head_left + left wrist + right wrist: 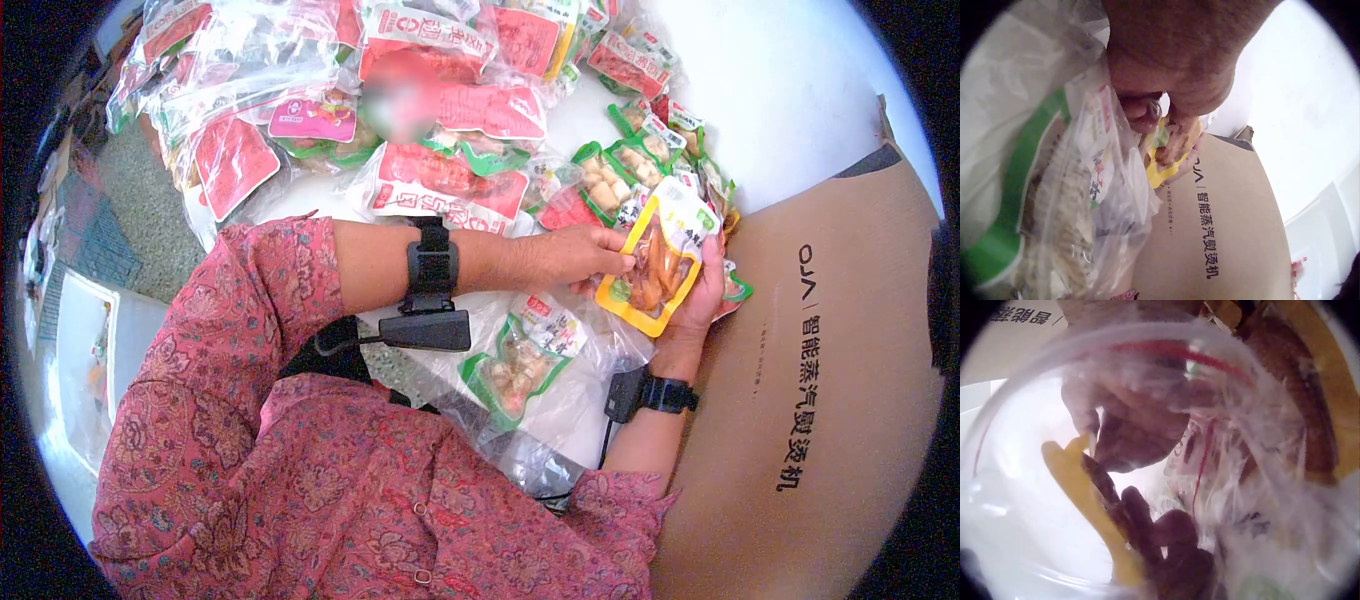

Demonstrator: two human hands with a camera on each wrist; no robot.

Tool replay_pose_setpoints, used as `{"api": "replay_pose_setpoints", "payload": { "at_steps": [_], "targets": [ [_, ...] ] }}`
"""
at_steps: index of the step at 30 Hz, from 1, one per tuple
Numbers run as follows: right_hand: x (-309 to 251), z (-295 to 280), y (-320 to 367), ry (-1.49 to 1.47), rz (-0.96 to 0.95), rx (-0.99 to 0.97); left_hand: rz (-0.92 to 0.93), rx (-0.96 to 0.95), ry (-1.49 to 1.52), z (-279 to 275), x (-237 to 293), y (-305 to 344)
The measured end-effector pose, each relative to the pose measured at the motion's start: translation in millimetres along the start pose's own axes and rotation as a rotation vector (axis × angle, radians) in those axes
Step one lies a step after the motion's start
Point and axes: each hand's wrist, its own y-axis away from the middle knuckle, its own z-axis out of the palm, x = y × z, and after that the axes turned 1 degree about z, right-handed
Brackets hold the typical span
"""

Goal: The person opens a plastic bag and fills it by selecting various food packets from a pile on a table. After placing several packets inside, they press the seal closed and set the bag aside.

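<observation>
A yellow-edged packet of brown food (652, 265) is held between both hands. My left hand (575, 255) pinches its left edge, thumb on the front. My right hand (700, 305) grips the right side from behind, most of its fingers hidden. In the left wrist view, part of the packet (1175, 147) shows beyond my left hand (1172, 62). Clear plastic crosses the right wrist view, where my right hand (1125, 419) is near the packet's yellow edge (1079, 494). Below the hands, a green-edged packet (515, 370) lies on clear plastic.
Red-and-white packets (450, 180) in clear plastic fill the back left. Several green-edged packets (605, 185) lie just behind the hands. A cardboard box (810, 400) stands close on the right, beside a white surface (770, 90). A white container (75, 360) is at the far left.
</observation>
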Motion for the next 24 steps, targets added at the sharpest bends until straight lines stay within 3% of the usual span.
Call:
{"api": "replay_pose_setpoints", "payload": {
  "at_steps": [6,8,16,18,20,21,22,24],
  "targets": [
    [4.8,-15.4,-3.8,-0.088,0.014,-0.032,0.002,0.016,-0.007,0.3,2.9,4.4],
    [3.5,-11.1,-1.9,-0.128,0.032,-0.138,0.001,0.027,-0.008,1.8,7.6,7.5],
    [2.9,-13.2,-7.9,-0.100,0.034,-0.053,-0.017,-0.024,0.026,0.3,5.6,6.7],
    [2.1,-13.2,-8.6,-0.148,0.045,-0.054,0.014,-0.044,0.219,-2.0,1.1,5.2],
    [0.2,-8.6,-6.0,-0.212,-0.044,-0.219,0.026,-0.061,0.342,-2.1,-2.1,1.5],
    [-0.8,9.4,-2.6,-0.058,-0.002,0.011,0.038,-0.077,0.464,-1.0,0.8,2.2],
    [1.9,11.9,-0.7,-0.058,-0.002,0.010,0.038,-0.077,0.464,0.2,3.3,3.9],
    [5.4,12.5,1.6,-0.034,-0.046,-0.363,-0.118,-0.015,0.439,3.2,8.1,8.2]
  ]
}}
